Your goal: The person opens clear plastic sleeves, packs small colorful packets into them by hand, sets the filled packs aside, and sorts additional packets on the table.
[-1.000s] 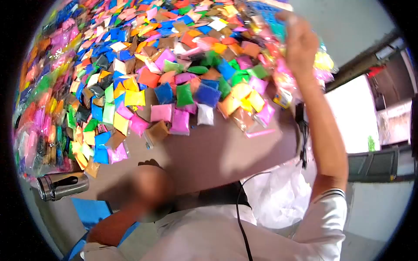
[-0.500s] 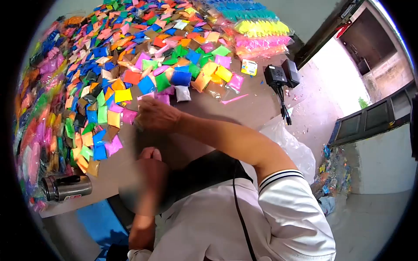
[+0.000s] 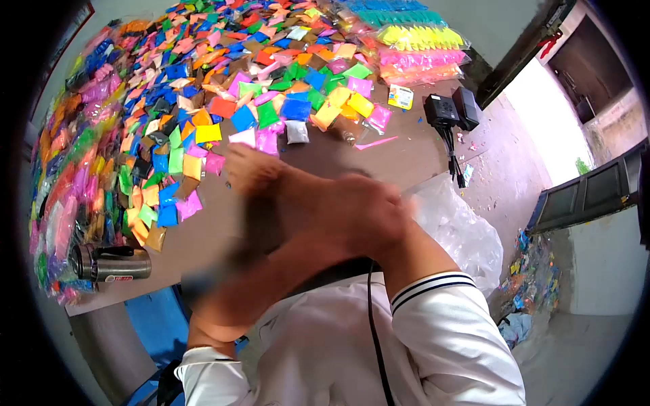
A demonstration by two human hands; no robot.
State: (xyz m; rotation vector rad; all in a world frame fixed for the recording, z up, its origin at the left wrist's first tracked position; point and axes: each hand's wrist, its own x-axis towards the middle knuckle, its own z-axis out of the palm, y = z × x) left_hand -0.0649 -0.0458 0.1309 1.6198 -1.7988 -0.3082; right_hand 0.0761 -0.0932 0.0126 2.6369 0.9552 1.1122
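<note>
My right hand (image 3: 254, 169) is over the near part of the table, beside a pale pink packet (image 3: 242, 137) and a magenta packet (image 3: 267, 141). Its fingers are bent downward and blurred; whether anything is between them cannot be made out. Across my right forearm lies my left hand (image 3: 372, 208), smeared by motion, with its fingers hard to separate. It appears to touch that forearm. Close by are a white-grey packet (image 3: 296, 132) and a blue packet (image 3: 296, 109).
A large heap of coloured packets (image 3: 223, 61) covers the table's back and left. A steel flask (image 3: 122, 264) lies at the left edge. At right are black power adapters (image 3: 443, 111), a clear plastic bag (image 3: 460, 230) and a small card (image 3: 401, 97). Bagged yellow packets (image 3: 420, 37) stand behind.
My left hand has swung up and right from near my body onto my right forearm. My right hand has stayed close to the pale pink packet. The view has shifted slightly.
</note>
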